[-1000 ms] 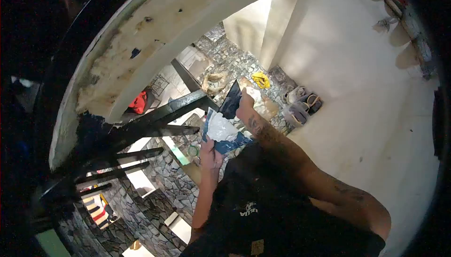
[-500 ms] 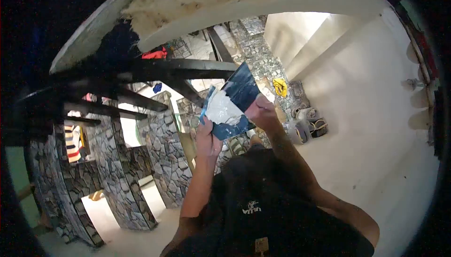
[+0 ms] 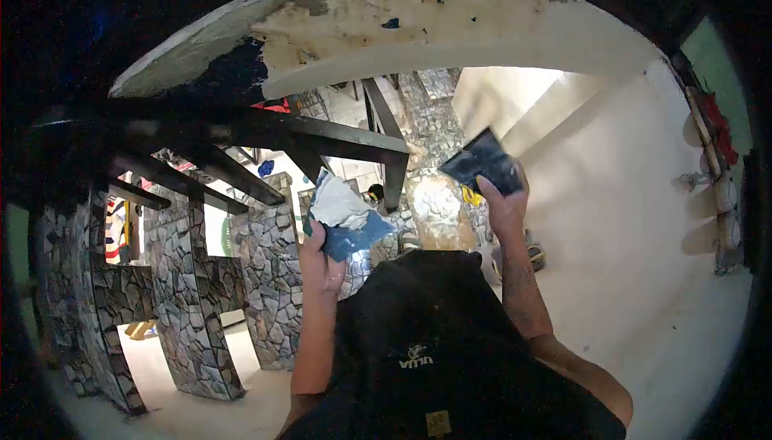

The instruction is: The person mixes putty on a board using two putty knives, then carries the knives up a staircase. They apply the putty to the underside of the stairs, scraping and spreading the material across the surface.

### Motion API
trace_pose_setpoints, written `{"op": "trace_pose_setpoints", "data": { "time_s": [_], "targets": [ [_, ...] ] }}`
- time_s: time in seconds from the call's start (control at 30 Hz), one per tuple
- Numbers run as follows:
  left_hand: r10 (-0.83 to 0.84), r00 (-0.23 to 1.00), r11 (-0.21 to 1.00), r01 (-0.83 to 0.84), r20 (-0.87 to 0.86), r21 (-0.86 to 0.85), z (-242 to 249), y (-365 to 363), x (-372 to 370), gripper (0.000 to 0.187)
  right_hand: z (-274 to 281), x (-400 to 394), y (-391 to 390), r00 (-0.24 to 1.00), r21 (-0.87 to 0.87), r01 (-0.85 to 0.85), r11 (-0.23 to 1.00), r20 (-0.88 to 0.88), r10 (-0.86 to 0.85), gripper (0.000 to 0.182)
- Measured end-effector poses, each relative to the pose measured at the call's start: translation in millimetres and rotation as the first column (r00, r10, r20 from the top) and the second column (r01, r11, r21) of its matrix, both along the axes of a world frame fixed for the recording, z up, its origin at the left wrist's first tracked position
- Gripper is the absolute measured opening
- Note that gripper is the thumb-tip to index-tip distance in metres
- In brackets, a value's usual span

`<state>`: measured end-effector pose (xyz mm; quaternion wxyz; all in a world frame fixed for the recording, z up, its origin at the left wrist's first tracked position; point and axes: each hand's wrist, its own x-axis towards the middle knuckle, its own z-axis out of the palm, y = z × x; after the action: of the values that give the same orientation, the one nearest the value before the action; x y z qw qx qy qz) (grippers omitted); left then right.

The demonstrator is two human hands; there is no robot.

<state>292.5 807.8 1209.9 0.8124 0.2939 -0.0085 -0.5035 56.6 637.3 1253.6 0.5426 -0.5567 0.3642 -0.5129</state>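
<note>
My left hand (image 3: 323, 259) is closed on the lower left edge of a blue putty spreader (image 3: 354, 239), thumb on top. A thick mound of white putty (image 3: 338, 204) covers its upper part. My right hand (image 3: 507, 205) grips a dark putty spreader (image 3: 481, 162) by its lower right side, with the flat blade angled up and to the left. The two spreaders are apart, one on each side of my body. Most of the fingers under both blades are hidden.
Above my hands curves a wall edge (image 3: 354, 26) with stained, patchy filler. Dark beams (image 3: 346, 139) run in from the left, near my left hand. Stone-faced pillars (image 3: 269, 271) stand at the left, and a smooth pale wall (image 3: 611, 199) rises at the right.
The two spreaders were together over the putty and have separated. My right hand has moved right with the dark one; my left has shifted left. The view has tilted up slightly.
</note>
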Motion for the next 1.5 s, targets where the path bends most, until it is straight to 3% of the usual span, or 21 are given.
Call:
{"op": "trace_pose_setpoints", "data": {
  "time_s": [0.03,0.1,0.13,0.2,0.27,0.5,0.53,0.63,0.73,0.77,0.8,0.9,0.93,1.07,1.13,1.27,1.3,1.33,1.4,1.47,1.5],
  "targets": [
    [0.016,1.000,1.000,-0.016,-0.006,0.007,1,2,3,0.035,7,-3,6,0.987,-0.327,0.011,0.945,-0.146,-0.062,0.029],
    [0.006,0.999,0.995,-0.011,0.044,0.101,4,13,8,0.034,23,-11,18,0.891,-0.826,-0.115,0.552,-0.332,-0.310,0.032],
    [-0.004,0.999,0.998,0.001,0.041,0.063,1,17,9,0.034,36,-12,24,0.860,-0.885,-0.225,0.407,-0.377,-0.344,0.033],
    [0.038,0.998,0.999,-0.038,0.048,-0.002,24,12,-1,0.034,26,-15,28,0.866,-0.863,-0.247,0.440,-0.400,-0.299,0.031],
    [0.039,0.995,0.998,-0.043,0.087,0.041,20,9,9,0.033,33,-7,31,0.891,-0.915,-0.284,0.288,-0.363,-0.274,0.032],
    [-0.022,0.987,0.997,0.009,0.158,0.081,26,4,29,0.029,11,24,32,0.924,-0.865,-0.177,0.470,-0.311,-0.222,0.026],
    [-0.033,0.986,0.999,0.026,0.162,0.045,38,1,27,0.029,16,30,39,0.873,-0.721,-0.218,0.658,-0.445,-0.199,0.021],
    [-0.018,0.976,0.998,0.005,0.216,0.061,42,-8,26,0.029,23,42,43,0.829,-0.375,-0.280,0.884,-0.559,0.026,0.021],
    [-0.027,0.957,0.931,-0.081,0.288,0.356,34,-11,25,0.038,32,52,45,0.820,-0.487,-0.416,0.768,-0.566,0.085,0.036],
    [-0.017,0.939,0.937,-0.105,0.343,0.332,31,-13,19,0.044,37,54,48,0.810,-0.505,-0.461,0.730,-0.576,0.113,0.040],
    [-0.004,0.918,0.943,-0.129,0.397,0.308,29,-15,13,0.051,39,52,50,0.657,-0.430,-0.559,0.709,-0.752,0.061,0.048],
    [-0.040,0.908,0.879,-0.167,0.417,0.446,28,-26,3,0.033,39,66,46,0.656,-0.586,-0.629,0.512,-0.752,-0.055,0.049],
    [-0.023,0.941,0.901,-0.127,0.337,0.416,31,-30,-3,0.034,44,69,43,0.571,-0.494,-0.710,0.503,-0.821,-0.001,0.046],
    [-0.177,0.836,0.832,-0.154,0.519,0.533,23,-36,-19,0.038,0,73,32,0.673,-0.568,-0.725,0.390,-0.704,0.227,0.040],
    [-0.212,0.712,0.842,-0.214,0.669,0.496,0,-40,-21,0.041,-9,73,34,0.620,-0.500,-0.750,0.433,-0.760,0.195,0.039],
    [-0.323,0.696,0.715,-0.264,0.641,0.647,-8,-44,-22,0.043,-27,72,45,0.507,-0.411,-0.809,0.419,-0.850,0.145,0.035],
    [-0.260,0.715,0.793,-0.226,0.649,0.566,-39,-49,-15,0.043,-26,73,45,0.450,-0.366,-0.834,0.412,-0.884,0.127,0.035],
    [-0.200,0.738,0.860,-0.183,0.644,0.477,-70,-53,-8,0.042,-24,71,43,0.413,-0.315,-0.853,0.416,-0.894,0.171,0.035],
    [-0.169,0.838,0.878,-0.111,0.519,0.465,-51,-55,-10,0.042,-20,64,40,0.335,-0.203,-0.882,0.425,-0.905,0.264,0.035],
    [-0.186,0.918,0.827,-0.047,0.350,0.561,-40,-60,-2,0.042,-46,54,22,0.458,-0.191,-0.862,0.469,-0.690,0.560,0.035],
    [-0.140,0.932,0.874,-0.042,0.334,0.484,-39,-60,2,0.042,-30,53,14,0.434,-0.198,-0.877,0.438,-0.718,0.545,0.035]
  ]
}}
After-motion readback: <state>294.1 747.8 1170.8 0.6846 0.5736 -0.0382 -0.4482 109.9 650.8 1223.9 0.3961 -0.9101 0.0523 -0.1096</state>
